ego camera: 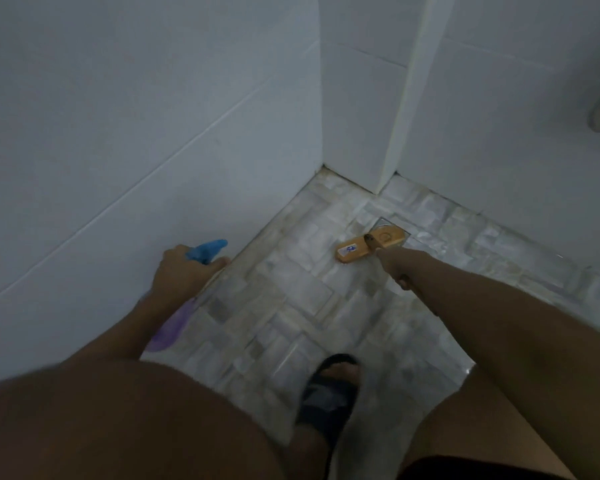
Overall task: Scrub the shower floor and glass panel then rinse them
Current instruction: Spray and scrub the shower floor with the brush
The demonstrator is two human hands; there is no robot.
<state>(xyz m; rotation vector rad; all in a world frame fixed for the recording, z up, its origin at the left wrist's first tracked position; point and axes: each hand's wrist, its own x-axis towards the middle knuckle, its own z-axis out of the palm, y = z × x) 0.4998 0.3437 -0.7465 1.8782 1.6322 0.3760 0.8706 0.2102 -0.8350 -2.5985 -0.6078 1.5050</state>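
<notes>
Nearest the camera: two bare thighs and a hem of dark shorts (465,469) at the bottom edge. One foot is seen in a dark slide sandal (329,396), planted flat on the shower floor (291,306).

The floor is a mosaic of small rectangular tiles, pale grey-white with a mottled stone look and some darker pieces. Slightly glossy; whether it is wet cannot be told.

One spray bottle (174,323) is held in the left hand (184,271): translucent purple body, blue plastic trigger head (207,251). The fingers are wrapped closed around the neck, with one finger extended forward under the nozzle. The bottle hangs tilted, body toward the camera, low beside the left wall.

One scrub brush is held in the right hand (395,265). The fingers are closed around a dark handle (373,242); the grip detail is blurred. The brush head (369,245) is an orange-tan oblong block with rounded ends and a small sticker near one end. It lies flat on the floor tiles, its far end over a square metal drain (390,225).

Farther back: two smooth, large-format white tiled walls (136,116) are seen, meeting in a corner, with thin grout lines. One white vertical strip (406,98) rises from the floor just right of that corner; a pale panel (516,116) runs right of it. Glass or tile cannot be told. Brownish staining is visible along the floor-wall joint near the corner.
</notes>
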